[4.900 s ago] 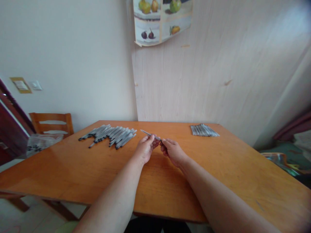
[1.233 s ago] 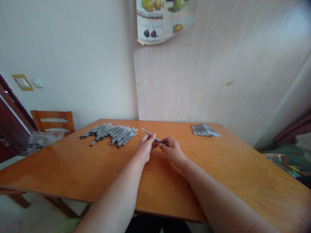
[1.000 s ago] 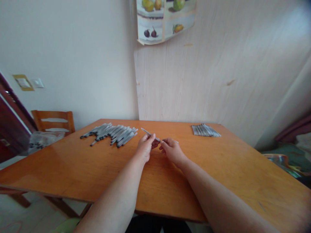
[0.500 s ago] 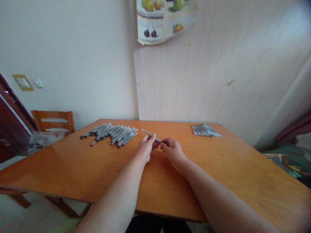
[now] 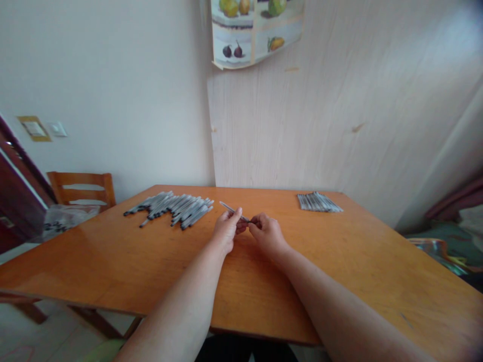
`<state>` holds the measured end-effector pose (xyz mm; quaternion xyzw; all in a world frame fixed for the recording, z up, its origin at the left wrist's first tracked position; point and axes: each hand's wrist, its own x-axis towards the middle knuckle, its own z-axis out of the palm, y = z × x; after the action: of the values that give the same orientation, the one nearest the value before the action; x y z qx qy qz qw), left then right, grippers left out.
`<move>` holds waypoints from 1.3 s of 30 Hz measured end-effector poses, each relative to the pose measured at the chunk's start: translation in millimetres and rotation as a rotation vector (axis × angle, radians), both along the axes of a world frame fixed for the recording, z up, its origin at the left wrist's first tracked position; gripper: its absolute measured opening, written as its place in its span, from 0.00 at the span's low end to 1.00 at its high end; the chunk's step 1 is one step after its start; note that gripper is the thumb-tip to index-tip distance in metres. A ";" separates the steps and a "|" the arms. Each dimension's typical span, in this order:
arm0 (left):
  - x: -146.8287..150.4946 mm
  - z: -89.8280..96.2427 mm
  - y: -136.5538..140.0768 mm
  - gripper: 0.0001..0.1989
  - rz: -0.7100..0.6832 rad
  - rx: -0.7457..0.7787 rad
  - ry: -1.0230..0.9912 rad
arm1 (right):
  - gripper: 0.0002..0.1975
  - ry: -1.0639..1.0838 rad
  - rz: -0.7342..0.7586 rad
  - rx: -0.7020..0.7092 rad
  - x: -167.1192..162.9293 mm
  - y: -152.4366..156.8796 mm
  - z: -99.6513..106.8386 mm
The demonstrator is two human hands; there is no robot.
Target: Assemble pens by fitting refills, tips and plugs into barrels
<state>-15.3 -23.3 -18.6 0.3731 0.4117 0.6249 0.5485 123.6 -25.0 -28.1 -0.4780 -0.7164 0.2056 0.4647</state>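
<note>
My left hand (image 5: 226, 227) is closed around the barrel of a pen (image 5: 227, 206), its pale end pointing up and to the left. At the pen's dark lower end, my right hand (image 5: 266, 230) pinches with thumb and fingertips. Both hands are close together above the middle of the table. A broad heap of grey pens with black ends (image 5: 175, 206) lies to the left of my hands. Off to the right, a smaller, neater row of pens (image 5: 319, 201) rests near the table's back edge.
The wooden table (image 5: 151, 266) reaches to the wall, where a sheet of fruit paintings (image 5: 241, 35) hangs. Behind its left side are a wooden chair (image 5: 83, 186) and a clear plastic bag (image 5: 70, 218) with black pieces. Cloth and other items (image 5: 445, 251) sit beyond the right edge.
My right fingers have closed in slightly at the pen's dark end. My left hand keeps its hold, and both pen groups look the same.
</note>
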 end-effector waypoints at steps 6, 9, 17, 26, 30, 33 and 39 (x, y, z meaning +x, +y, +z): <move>-0.3 2.1 -1.6 0.15 -0.067 0.013 -0.023 | 0.05 0.034 -0.026 -0.019 1.1 4.3 -2.4; 0.4 2.0 -2.5 0.13 -0.071 0.015 -0.021 | 0.04 0.029 -0.026 -0.012 1.4 5.2 -2.6; 2.2 1.5 -2.8 0.14 -0.034 -0.016 -0.011 | 0.03 -0.023 -0.025 0.020 2.0 4.6 -2.5; -0.9 0.1 1.4 0.14 0.009 -0.027 -0.061 | 0.04 -0.016 -0.003 0.020 4.6 5.6 -4.1; -1.6 -1.5 3.6 0.14 0.032 -0.032 -0.085 | 0.04 -0.023 -0.012 0.002 5.6 6.1 -4.2; -3.6 -2.5 6.1 0.13 0.052 -0.036 -0.103 | 0.05 -0.020 -0.015 -0.005 6.5 7.7 -5.9; -9.3 -3.1 8.3 0.11 0.056 -0.049 -0.121 | 0.10 -0.009 -0.097 -0.031 27.9 23.7 -1.8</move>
<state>-24.6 -15.0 -21.7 0.3094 0.4034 0.6510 0.5638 151.5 -1.3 -29.8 -0.5202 -0.6914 0.1915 0.4634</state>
